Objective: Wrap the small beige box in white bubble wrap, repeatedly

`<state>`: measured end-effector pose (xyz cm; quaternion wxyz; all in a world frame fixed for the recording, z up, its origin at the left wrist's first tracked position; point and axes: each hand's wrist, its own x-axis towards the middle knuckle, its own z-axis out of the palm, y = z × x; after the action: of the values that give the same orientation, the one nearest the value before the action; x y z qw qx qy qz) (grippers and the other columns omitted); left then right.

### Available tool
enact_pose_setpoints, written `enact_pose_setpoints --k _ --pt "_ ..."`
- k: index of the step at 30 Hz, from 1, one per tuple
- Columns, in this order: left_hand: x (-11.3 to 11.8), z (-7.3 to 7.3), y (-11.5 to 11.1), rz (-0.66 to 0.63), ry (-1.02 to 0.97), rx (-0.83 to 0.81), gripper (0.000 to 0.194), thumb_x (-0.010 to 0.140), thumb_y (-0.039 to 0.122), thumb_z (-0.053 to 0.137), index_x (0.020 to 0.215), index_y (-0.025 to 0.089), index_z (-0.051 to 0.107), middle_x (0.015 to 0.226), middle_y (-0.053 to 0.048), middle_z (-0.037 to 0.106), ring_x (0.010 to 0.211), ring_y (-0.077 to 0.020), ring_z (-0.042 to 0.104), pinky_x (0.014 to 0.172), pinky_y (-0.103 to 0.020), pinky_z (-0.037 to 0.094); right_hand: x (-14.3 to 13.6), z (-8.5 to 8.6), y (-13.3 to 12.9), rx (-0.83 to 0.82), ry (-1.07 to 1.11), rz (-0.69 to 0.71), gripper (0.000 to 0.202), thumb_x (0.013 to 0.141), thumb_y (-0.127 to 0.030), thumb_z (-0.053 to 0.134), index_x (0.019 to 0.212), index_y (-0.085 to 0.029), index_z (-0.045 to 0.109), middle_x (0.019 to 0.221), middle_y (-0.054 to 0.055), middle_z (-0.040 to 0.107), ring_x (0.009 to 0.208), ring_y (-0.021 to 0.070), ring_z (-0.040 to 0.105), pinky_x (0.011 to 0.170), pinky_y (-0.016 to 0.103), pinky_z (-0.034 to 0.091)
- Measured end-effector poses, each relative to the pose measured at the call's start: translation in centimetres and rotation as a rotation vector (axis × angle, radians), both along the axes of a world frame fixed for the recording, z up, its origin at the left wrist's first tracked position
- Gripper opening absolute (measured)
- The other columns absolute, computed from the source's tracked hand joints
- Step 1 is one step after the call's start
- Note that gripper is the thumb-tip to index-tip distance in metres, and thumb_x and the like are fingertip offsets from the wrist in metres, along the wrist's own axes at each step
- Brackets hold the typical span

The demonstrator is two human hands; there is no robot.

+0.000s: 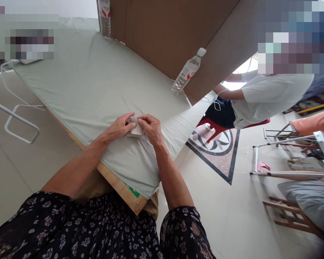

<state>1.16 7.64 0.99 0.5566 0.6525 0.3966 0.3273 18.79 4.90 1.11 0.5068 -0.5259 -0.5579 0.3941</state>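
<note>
Near the close corner of the cloth-covered table (78, 75) is a small pale rectangular block (137, 131) with a finely patterned top, like a little pack. My left hand (121, 126) grips it from the left, its thumb lying on the top. At the block's upper right corner, my right hand (151, 127) is closed in a pinch of thumb and forefinger. What that pinch holds is too small to make out. The lower part of the block seems to rest on the light cloth.
A clear water bottle (187, 73) stands before a large brown cardboard panel (167, 32); another bottle (105, 21) stands at its left end. On the right a person in a white shirt (275, 97) sits on a red stool (213, 131). White cables (18, 108) hang at the left.
</note>
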Motion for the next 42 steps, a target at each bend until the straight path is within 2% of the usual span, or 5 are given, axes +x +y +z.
enact_pose_setpoints --k 6,11,16,34,42 --pt "0.2 -0.3 0.0 0.053 0.119 0.165 0.074 0.088 0.05 0.055 0.148 0.008 0.055 0.088 -0.004 0.069 0.076 -0.0177 0.06 0.075 -0.031 0.05 0.9 -0.1 -1.8 0.227 -0.42 -0.015 0.016 0.093 -0.033 0.066 0.096 -0.028 0.081 0.115 0.005 0.077 0.116 0.023 0.067 0.111 0.043 0.048" --pt "0.3 -0.5 -0.1 0.097 0.173 0.25 0.067 0.09 0.044 0.049 0.145 0.006 0.058 0.11 -0.012 0.076 0.105 -0.0242 0.066 0.102 -0.037 0.05 0.8 -0.8 -3.9 0.286 -0.811 -0.005 0.032 0.1 -0.035 0.063 0.129 -0.029 0.075 0.142 0.01 0.067 0.134 0.0286 0.056 0.115 0.048 0.042" --pt "0.2 -0.6 0.0 0.131 0.107 0.229 0.061 0.088 0.042 0.054 0.139 0.01 0.062 0.105 -0.01 0.076 0.095 -0.0214 0.067 0.095 -0.034 0.053 -0.3 -1.7 -4.6 0.272 -0.95 -0.054 0.035 0.105 -0.034 0.053 0.137 -0.033 0.068 0.154 0.011 0.056 0.144 0.0331 0.048 0.114 0.051 0.039" --pt "1.0 -0.4 0.3 0.159 0.013 0.08 0.056 0.077 0.041 0.065 0.125 0.013 0.067 0.092 -0.005 0.074 0.083 -0.0179 0.064 0.085 -0.034 0.055 -0.9 -2.5 -4.9 0.333 -0.871 -0.108 0.025 0.104 -0.037 0.054 0.123 -0.029 0.067 0.151 0.013 0.06 0.139 0.0308 0.055 0.113 0.049 0.04" --pt "0.9 -1.7 0.4 0.44 -0.185 0.084 0.049 0.082 0.045 0.061 0.121 0.016 0.068 0.117 -0.012 0.075 0.109 -0.0239 0.069 0.098 -0.038 0.055 1.6 -3.7 -3.5 0.158 -0.207 -0.508 0.04 0.099 -0.054 0.046 0.122 -0.022 0.054 0.144 0.017 0.057 0.127 0.0263 0.059 0.101 0.043 0.049"
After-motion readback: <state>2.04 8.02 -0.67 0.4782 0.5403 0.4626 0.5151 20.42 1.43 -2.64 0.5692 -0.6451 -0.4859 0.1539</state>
